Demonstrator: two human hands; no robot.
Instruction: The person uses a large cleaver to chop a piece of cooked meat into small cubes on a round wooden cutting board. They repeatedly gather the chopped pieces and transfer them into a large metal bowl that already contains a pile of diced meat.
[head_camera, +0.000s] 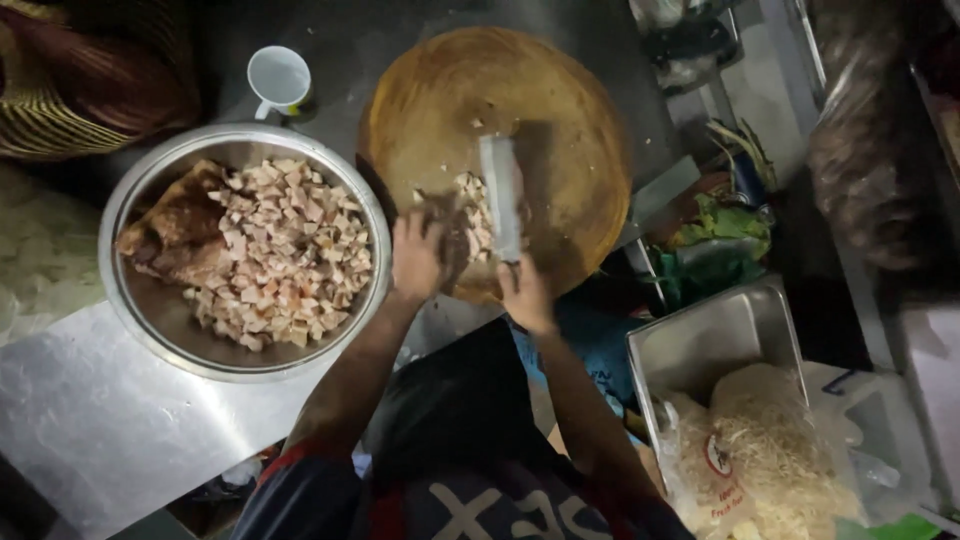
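The right hand (525, 292) is clenched around the handle of a broad steel cleaver (500, 195), whose long axis runs near to far, blade pointing away, over the round wooden chopping board (560, 110). The left hand (416, 255) presses pale diced meat pieces (472, 215). Left on the desk sits a large steel bowl (150, 300) of cubes.

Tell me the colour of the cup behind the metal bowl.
White, seen best in the head view: the cup stands behind the bowl.
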